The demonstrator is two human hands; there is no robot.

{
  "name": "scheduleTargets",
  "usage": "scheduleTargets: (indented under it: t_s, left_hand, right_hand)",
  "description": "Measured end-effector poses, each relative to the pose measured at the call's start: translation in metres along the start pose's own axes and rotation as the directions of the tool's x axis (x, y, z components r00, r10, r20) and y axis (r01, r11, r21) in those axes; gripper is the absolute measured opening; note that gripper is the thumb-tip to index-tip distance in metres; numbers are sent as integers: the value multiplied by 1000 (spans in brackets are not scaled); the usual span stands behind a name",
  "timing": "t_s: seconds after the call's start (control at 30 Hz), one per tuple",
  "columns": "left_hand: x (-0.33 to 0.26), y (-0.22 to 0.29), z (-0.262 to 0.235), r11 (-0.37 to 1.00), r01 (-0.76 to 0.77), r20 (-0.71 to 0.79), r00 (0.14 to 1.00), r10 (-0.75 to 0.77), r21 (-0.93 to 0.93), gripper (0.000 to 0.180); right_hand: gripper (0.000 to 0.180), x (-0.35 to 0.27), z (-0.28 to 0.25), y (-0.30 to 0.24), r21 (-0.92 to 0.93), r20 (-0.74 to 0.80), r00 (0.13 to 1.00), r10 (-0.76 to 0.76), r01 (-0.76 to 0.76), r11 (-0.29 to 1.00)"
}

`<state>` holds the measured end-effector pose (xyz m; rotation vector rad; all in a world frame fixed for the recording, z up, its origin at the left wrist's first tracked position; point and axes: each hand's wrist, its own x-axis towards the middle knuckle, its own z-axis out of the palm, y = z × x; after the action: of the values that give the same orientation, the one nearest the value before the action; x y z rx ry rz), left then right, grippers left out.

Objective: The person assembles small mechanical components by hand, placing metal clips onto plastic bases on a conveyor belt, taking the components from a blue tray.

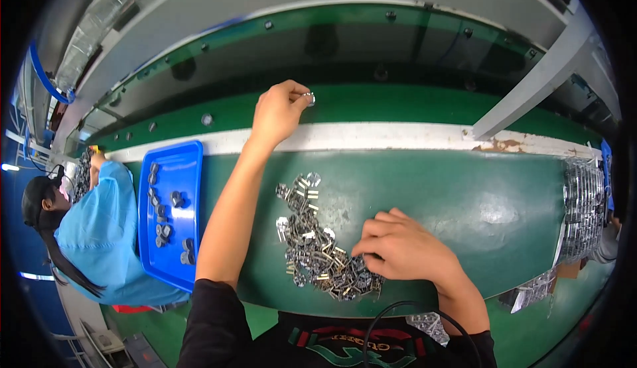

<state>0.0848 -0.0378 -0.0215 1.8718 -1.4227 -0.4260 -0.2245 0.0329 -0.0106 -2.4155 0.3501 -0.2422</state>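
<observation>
My left hand [277, 111] is stretched out over the green conveyor belt, pinching a small round silvery metal part [310, 99] between thumb and fingertips. On the green tabletop lies a long heap of small metal parts [325, 255], with round shiny bodies and flat pale prongs. At the right side of this heap is my right hand [405, 245], fingers curled and drawn together at the parts. What its fingertips hold, if anything, is hidden.
A blue tray [199, 189] with several dark grey round pieces stands left of my forearm. Round parts [207, 119] ride on the belt [378, 103] beyond a white rail [398, 136]. A grey post [537, 79] rises at right, near stacked clear packs [580, 212]. A co-worker in blue [99, 229] sits left.
</observation>
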Motion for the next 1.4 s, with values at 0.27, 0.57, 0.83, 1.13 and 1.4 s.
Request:
scheduleTargets:
  t_s: [0.27,0.57,0.83,1.13,1.4]
  left_hand:
    - [62,-50,28,997,77,-118,990,-76,9,25]
    - [10,-76,-68,591,363,-390,917,-88,720,37]
    - [-28,-93,-81,813,258,-300,948,-108,522,25]
    - [-132,34,-45,687,206,106,977,-185,-697,47]
    - [-173,57,-16,858,35,197,977,78,-512,46]
  right_hand:
    - [13,7,5,3,127,189,982,11,-36,991]
    - [13,6,10,3,91,79,996,39,-46,995]
    - [9,7,1,8,-20,-35,988,149,-150,988]
    - [21,10,-11,13,448,-277,894,351,-203,871]
    - [17,18,6,-8,594,-434,852,294,25,804]
